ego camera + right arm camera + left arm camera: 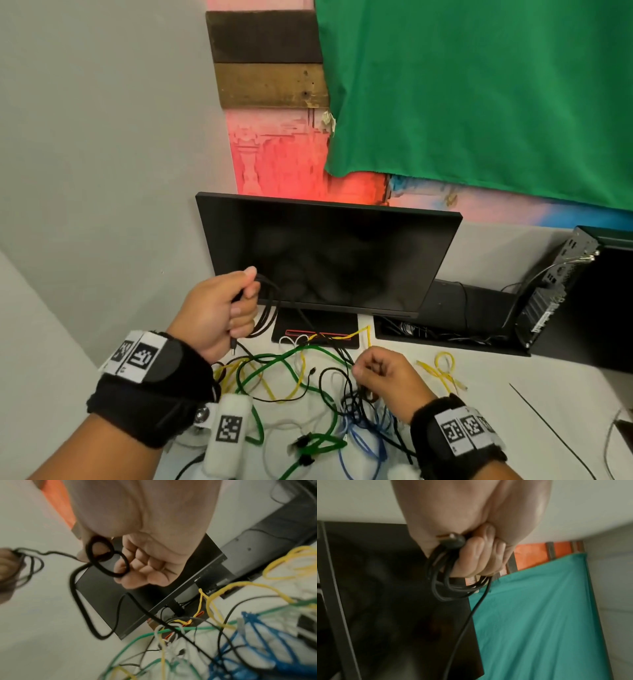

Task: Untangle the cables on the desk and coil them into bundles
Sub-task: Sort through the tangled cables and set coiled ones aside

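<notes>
Most of the black cable (436, 577) disappears inside the closed left hand (219, 308), so its loops can't be counted. Under the right hand (383, 377) the knot of cables is covered. The blue cable (257, 642) is smeared with blur, its path unreadable. On the far right, the computer box (561, 284) is cut by the edge.

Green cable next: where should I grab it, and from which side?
Judging by the head view, grip the green cable on its raised arc in the pile's middle, from above with fingers across it. That stretch lies on top; nearer me it runs under the blue cable and black strands.
</notes>
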`<action>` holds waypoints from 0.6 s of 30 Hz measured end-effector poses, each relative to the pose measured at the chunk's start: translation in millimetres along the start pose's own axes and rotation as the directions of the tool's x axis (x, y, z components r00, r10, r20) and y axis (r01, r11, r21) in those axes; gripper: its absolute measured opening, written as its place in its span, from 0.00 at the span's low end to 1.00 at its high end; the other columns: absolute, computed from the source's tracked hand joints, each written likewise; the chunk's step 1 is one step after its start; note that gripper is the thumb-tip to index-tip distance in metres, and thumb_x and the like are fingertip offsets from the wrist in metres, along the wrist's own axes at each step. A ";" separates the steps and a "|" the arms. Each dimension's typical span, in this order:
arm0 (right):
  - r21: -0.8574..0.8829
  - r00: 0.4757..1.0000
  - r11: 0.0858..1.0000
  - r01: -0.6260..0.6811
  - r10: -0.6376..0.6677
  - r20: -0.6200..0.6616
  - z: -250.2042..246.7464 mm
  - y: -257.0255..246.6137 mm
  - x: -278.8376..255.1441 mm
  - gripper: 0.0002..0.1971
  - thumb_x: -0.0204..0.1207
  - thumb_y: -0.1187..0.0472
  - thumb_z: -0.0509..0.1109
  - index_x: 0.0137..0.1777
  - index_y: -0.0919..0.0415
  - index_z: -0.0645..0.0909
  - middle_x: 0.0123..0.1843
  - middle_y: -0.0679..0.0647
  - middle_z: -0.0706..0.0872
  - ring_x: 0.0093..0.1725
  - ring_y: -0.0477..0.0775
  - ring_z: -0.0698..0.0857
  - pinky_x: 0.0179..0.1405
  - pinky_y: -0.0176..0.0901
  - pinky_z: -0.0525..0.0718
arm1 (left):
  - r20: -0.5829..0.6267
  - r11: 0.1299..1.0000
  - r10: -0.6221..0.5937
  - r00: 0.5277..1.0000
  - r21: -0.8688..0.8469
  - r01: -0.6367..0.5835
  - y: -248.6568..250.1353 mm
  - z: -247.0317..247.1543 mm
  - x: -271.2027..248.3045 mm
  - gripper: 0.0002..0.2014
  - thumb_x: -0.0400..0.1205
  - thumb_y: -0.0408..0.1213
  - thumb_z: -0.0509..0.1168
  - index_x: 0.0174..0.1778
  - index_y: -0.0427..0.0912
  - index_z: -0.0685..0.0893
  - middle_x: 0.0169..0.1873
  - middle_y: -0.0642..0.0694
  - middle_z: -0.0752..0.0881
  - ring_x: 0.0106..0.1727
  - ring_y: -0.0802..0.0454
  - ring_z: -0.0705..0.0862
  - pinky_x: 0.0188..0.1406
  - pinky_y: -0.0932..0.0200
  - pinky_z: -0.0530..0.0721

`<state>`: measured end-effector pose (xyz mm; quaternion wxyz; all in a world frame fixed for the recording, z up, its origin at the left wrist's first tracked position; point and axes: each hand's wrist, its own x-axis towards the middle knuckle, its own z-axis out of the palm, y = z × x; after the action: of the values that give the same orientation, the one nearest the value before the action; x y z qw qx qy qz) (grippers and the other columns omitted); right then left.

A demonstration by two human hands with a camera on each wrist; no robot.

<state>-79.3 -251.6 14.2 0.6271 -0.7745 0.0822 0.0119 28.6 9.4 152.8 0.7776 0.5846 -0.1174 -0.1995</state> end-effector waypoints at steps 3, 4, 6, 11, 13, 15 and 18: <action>0.503 0.981 0.852 -0.143 0.056 0.184 -4.2 -2.0 -2.0 0.28 0.64 0.46 0.82 0.64 0.56 0.83 0.55 0.65 0.89 0.55 0.66 0.87 0.51 0.55 0.83 | -0.031 1.000 0.013 0.999 0.007 -0.013 -3.0 4.0 2.1 0.21 0.87 0.44 0.57 0.27 0.44 0.76 0.17 0.50 0.63 0.17 0.56 0.59 0.19 0.59 0.54; 0.552 0.969 0.812 -0.191 0.066 0.238 -4.2 -5.5 -1.6 0.37 0.62 0.47 0.84 0.70 0.59 0.78 0.59 0.69 0.88 0.58 0.69 0.86 0.55 0.59 0.81 | -0.039 1.000 0.023 0.999 0.013 -0.023 -3.1 5.1 3.1 0.21 0.87 0.44 0.57 0.27 0.44 0.76 0.18 0.50 0.63 0.17 0.56 0.60 0.18 0.60 0.55; 0.491 0.951 0.840 -0.230 0.087 0.297 3.4 -14.8 -0.7 0.40 0.64 0.55 0.86 0.73 0.59 0.69 0.58 0.69 0.89 0.58 0.66 0.87 0.56 0.58 0.82 | -0.057 0.999 0.039 0.998 0.032 -0.038 -2.8 6.8 4.7 0.20 0.87 0.44 0.57 0.28 0.44 0.76 0.19 0.49 0.64 0.17 0.56 0.60 0.16 0.61 0.59; 0.580 0.988 0.805 -0.126 0.157 -0.002 17.0 -13.5 16.9 0.11 0.78 0.63 0.73 0.56 0.67 0.81 0.27 0.53 0.75 0.27 0.51 0.79 0.33 0.47 0.85 | -0.090 0.998 0.060 0.994 -0.006 -0.061 -3.8 8.1 3.8 0.21 0.88 0.44 0.57 0.28 0.45 0.76 0.18 0.50 0.64 0.17 0.56 0.60 0.15 0.62 0.61; 0.505 0.976 0.858 -0.094 0.180 -0.123 6.3 0.6 23.1 0.09 0.83 0.59 0.69 0.48 0.65 0.84 0.25 0.49 0.68 0.23 0.47 0.68 0.22 0.40 0.74 | -0.113 0.983 0.087 0.990 -0.154 -0.104 6.8 2.0 4.5 0.21 0.88 0.44 0.55 0.28 0.45 0.74 0.16 0.53 0.64 0.15 0.58 0.58 0.14 0.64 0.58; 0.174 0.942 0.978 -0.117 0.165 -0.291 -6.9 23.1 23.2 0.14 0.86 0.55 0.66 0.41 0.60 0.85 0.26 0.47 0.74 0.25 0.48 0.72 0.26 0.39 0.73 | -0.134 0.946 0.124 0.983 -0.282 -0.158 24.8 -6.1 5.6 0.20 0.88 0.44 0.53 0.28 0.47 0.72 0.14 0.55 0.63 0.17 0.59 0.53 0.13 0.65 0.56; -0.225 0.922 0.954 -0.201 0.106 -0.373 -13.5 59.5 19.7 0.20 0.86 0.54 0.65 0.30 0.55 0.79 0.27 0.46 0.79 0.32 0.48 0.79 0.39 0.44 0.78 | -0.134 0.932 0.160 0.978 -0.306 -0.194 43.9 -8.4 4.1 0.20 0.87 0.45 0.53 0.27 0.47 0.72 0.13 0.56 0.63 0.19 0.56 0.49 0.13 0.65 0.55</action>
<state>-69.6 -278.8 -42.9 0.4926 -0.8298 0.2531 -0.0684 43.4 25.1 192.1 0.8814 0.4488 -0.0941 -0.1133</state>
